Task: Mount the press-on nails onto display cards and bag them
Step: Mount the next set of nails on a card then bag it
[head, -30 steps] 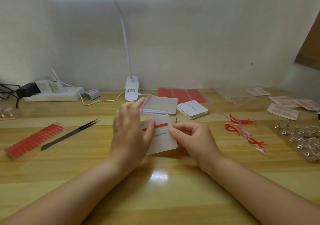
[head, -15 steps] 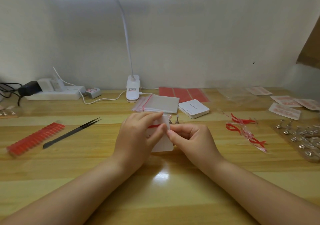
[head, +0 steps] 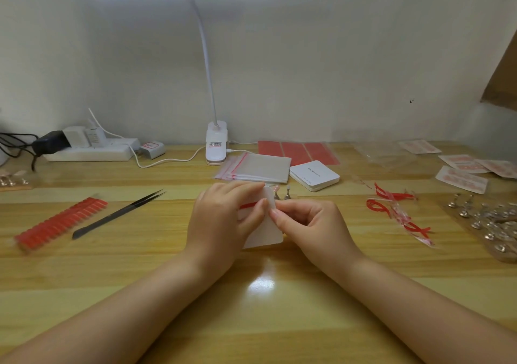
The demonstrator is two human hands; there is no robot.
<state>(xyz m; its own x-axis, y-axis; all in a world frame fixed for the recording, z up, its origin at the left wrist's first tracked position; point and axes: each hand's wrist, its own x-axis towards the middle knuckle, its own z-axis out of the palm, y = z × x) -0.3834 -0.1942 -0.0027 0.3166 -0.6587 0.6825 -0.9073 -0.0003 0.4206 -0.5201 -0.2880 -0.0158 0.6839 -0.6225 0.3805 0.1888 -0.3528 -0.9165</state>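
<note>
A white display card [head: 265,232] with a red strip across it stands tilted at the middle of the table. My left hand [head: 223,223] holds it from the left, thumb on the red strip. My right hand [head: 305,223] pinches the card's right edge with curled fingers. A row of red press-on nails [head: 60,223] lies at the left. A stack of clear zip bags [head: 257,167] with red seals lies behind the hands, next to a white stack of cards [head: 314,174].
Black tweezers [head: 120,214] lie beside the nails. Peeled red strips [head: 397,209] lie at the right, with metal nail stands [head: 492,221] beyond them. Red adhesive sheets [head: 299,151], a lamp base [head: 216,142] and a power strip [head: 89,151] line the back edge.
The card has turned from lying nearly flat and facing me to standing more edge-on. My left fingers have closed over it and my right fingers now pinch its right edge.
</note>
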